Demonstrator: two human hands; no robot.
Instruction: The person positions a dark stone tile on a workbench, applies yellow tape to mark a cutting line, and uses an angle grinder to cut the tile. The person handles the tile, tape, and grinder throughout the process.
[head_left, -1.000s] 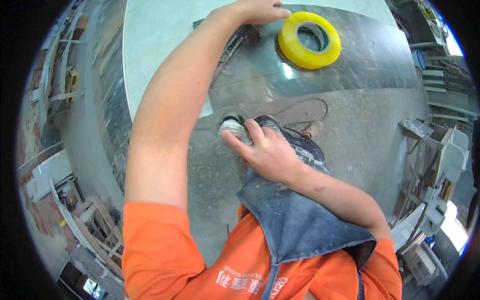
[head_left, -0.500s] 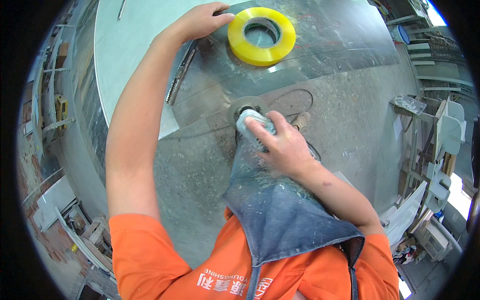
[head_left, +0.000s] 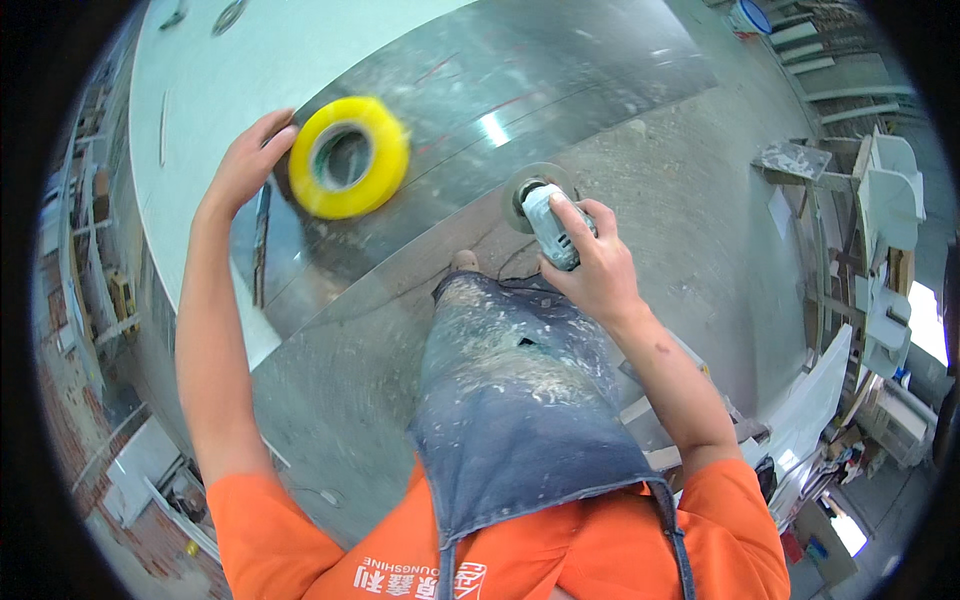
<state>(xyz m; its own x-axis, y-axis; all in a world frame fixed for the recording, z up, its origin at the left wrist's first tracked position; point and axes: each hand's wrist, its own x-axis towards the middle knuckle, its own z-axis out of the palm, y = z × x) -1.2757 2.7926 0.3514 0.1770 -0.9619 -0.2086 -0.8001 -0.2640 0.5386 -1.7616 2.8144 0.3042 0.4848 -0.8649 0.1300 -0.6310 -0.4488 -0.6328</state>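
Note:
In my right hand (head_left: 600,265) is a small angle grinder (head_left: 558,232), its round disc (head_left: 520,192) pointing away from me beyond the sheet's near edge. My left hand (head_left: 250,165) is at the left part of the work surface, fingers curled and thumb against or right beside a wide roll of yellow tape (head_left: 395,165). What those fingers close on is hidden. Under and around the roll spreads a glossy dark grey sheet (head_left: 560,70). A narrow dark strip (head_left: 261,245) lies just below my left hand.
A pale sheet (head_left: 200,75) borders the dark one on the left, with a thin rod (head_left: 163,128) on it. Racks of slabs (head_left: 890,190) line the right side. A white bucket with a blue rim (head_left: 748,17) stands far right. My apron (head_left: 530,400) hangs below the grinder.
My view has swung, so the tape roll and my left hand appear further left and lower. The grinder has shifted right, and its disc has come away from above my apron.

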